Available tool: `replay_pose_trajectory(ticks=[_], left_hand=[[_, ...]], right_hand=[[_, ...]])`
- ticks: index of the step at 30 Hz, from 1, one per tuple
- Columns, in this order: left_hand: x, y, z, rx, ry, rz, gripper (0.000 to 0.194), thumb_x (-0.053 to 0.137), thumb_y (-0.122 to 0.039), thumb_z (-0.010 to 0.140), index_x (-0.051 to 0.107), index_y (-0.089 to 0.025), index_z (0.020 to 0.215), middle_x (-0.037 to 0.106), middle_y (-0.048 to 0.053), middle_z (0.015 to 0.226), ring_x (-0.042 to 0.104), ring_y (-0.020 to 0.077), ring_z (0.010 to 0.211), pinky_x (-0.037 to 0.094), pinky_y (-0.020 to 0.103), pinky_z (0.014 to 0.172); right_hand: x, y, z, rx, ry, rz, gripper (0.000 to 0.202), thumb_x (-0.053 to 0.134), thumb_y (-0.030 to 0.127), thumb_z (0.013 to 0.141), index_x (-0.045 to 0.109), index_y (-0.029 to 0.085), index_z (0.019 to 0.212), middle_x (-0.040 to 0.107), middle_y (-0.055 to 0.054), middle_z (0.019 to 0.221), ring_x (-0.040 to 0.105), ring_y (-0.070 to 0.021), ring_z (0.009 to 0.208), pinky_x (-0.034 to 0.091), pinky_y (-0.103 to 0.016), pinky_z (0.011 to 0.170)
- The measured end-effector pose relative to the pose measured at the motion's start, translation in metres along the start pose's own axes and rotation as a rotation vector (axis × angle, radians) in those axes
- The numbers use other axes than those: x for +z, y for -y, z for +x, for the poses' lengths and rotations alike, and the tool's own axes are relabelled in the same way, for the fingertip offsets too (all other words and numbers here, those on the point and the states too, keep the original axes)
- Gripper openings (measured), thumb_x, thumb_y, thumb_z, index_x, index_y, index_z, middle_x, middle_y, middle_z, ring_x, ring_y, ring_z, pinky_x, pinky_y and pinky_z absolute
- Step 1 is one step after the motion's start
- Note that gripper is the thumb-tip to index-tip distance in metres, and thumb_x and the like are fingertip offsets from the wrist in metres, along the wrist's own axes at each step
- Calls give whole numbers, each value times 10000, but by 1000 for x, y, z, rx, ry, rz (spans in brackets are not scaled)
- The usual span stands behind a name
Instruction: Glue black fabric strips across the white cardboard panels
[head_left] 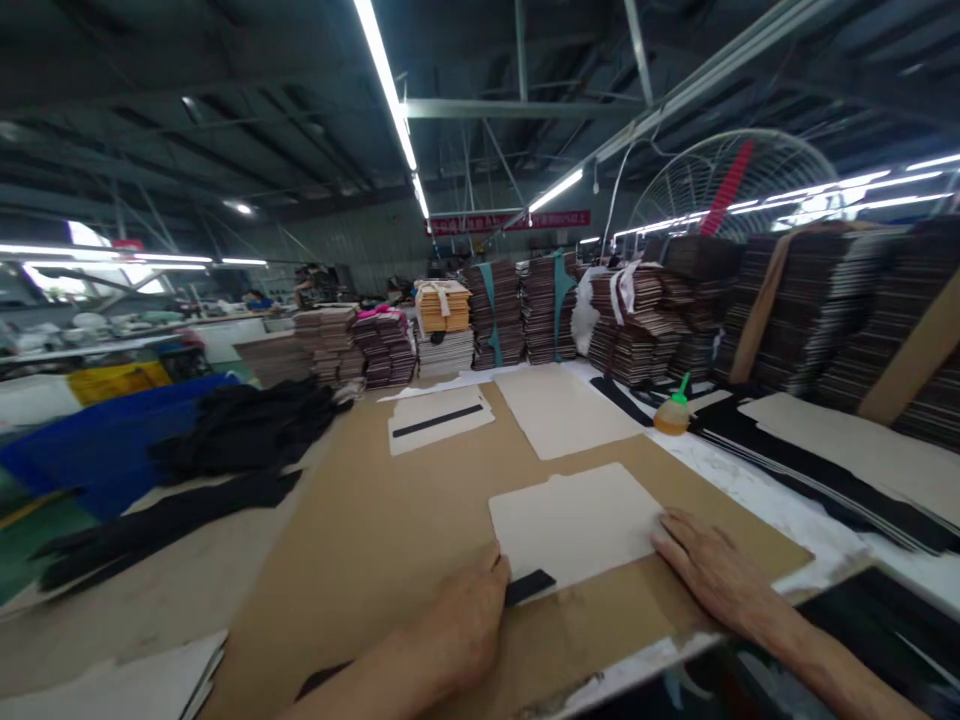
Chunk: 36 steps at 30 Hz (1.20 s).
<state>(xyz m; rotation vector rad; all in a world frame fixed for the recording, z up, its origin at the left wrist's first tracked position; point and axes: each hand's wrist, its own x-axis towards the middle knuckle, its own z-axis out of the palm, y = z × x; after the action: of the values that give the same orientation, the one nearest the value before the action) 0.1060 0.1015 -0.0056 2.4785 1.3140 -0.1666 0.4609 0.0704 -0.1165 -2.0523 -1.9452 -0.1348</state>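
Note:
A cream board panel (574, 520) with a small notch in its far edge lies in front of me on a brown cardboard sheet (390, 530). My left hand (472, 605) pinches the panel at its near left corner, fingers curled. A short black strip (531, 587) sticks out beside that hand, along the panel's near edge; its other end is hidden. At the panel's right edge, my right hand (701, 560) grips the border, thumb side toward me. Farther off, another cream panel (431, 408) carries a black strip (439, 420), and a larger cream sheet (570, 408) lies beside it.
A glue bottle with green nozzle (672, 410) stands at the right, near stacked black and cream sheets (810, 470). Tall bundles of dark panels (495, 310) line the back. Black fabric (255, 425) and a blue bin (82, 450) are left. Cream sheets (127, 685) lie near left.

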Motion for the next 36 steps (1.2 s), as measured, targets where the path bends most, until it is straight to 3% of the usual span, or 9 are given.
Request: replay_pose_trajectory(ticks=[7, 11, 13, 16, 19, 23, 28, 32, 36], left_hand=[[40, 45, -149, -233, -36, -109, 877, 447, -27, 672, 314, -270, 1504, 301, 17, 1585, 432, 251, 1374, 347, 387, 1150], [57, 58, -190, -447, -106, -147, 849, 401, -21, 691, 293, -201, 1514, 230, 53, 1611, 459, 237, 1355, 373, 362, 1124], [54, 56, -201, -484, -255, -230, 658, 411, -121, 801, 406, -192, 1454, 374, 87, 1551, 517, 257, 1296, 392, 371, 1096], [44, 45, -209, -472, -331, -533, 379, 436, -416, 903, 664, -195, 1111, 705, 76, 1097, 651, 244, 1008, 499, 314, 880], [40, 32, -205, -405, -184, -1019, 489, 437, -582, 870, 667, -153, 915, 714, 53, 780, 500, 109, 483, 386, 219, 461], [48, 21, -190, -233, -35, -1257, 428, 516, -517, 821, 654, -119, 898, 734, 84, 763, 361, 51, 367, 233, 184, 367], [55, 9, -173, -227, 56, -1228, 317, 510, -396, 805, 664, -128, 876, 719, 59, 695, 400, 62, 363, 261, 178, 359], [53, 1, -165, -254, 73, -1359, 287, 525, -396, 773, 639, -138, 826, 669, 24, 599, 353, 52, 311, 203, 180, 311], [54, 1, -161, -238, 51, -1416, 433, 575, -548, 774, 630, -127, 861, 609, -7, 528, 332, 39, 294, 197, 179, 307]], right_hand=[[17, 78, -81, -488, -237, -77, 422, 352, 203, 892, 695, 350, 1091, 601, -47, 1347, 501, -342, 1277, 372, -657, 985], [10, 125, -93, -509, -378, -13, 368, 374, 237, 923, 679, 341, 1101, 593, -41, 1356, 529, -351, 1239, 408, -633, 944], [-2, 143, -91, -438, -414, 112, 354, 395, 367, 948, 641, 291, 1190, 611, -86, 1325, 575, -348, 1177, 478, -568, 896], [-25, 170, -89, -437, -364, 440, 303, 435, 427, 952, 663, 280, 1086, 713, -71, 1092, 672, -270, 975, 551, -407, 824], [-49, 203, -92, -388, -141, 747, 243, 466, 420, 956, 637, 276, 860, 694, -9, 835, 674, -180, 758, 551, -255, 683], [-69, 246, -96, -298, 120, 958, 349, 418, 435, 984, 559, 237, 733, 569, 24, 668, 586, -126, 614, 497, -188, 571], [-67, 267, -94, -420, -10, 1035, 245, 524, 311, 957, 609, 265, 1182, 618, -33, 1024, 633, -136, 901, 528, -206, 789], [-58, 260, -97, -452, -248, 961, 176, 559, 208, 936, 654, 262, 1074, 582, -48, 1006, 626, -135, 901, 524, -196, 754], [-58, 249, -100, -474, -253, 953, 115, 547, 176, 929, 631, 246, 966, 588, -53, 951, 623, -148, 855, 532, -211, 721]])
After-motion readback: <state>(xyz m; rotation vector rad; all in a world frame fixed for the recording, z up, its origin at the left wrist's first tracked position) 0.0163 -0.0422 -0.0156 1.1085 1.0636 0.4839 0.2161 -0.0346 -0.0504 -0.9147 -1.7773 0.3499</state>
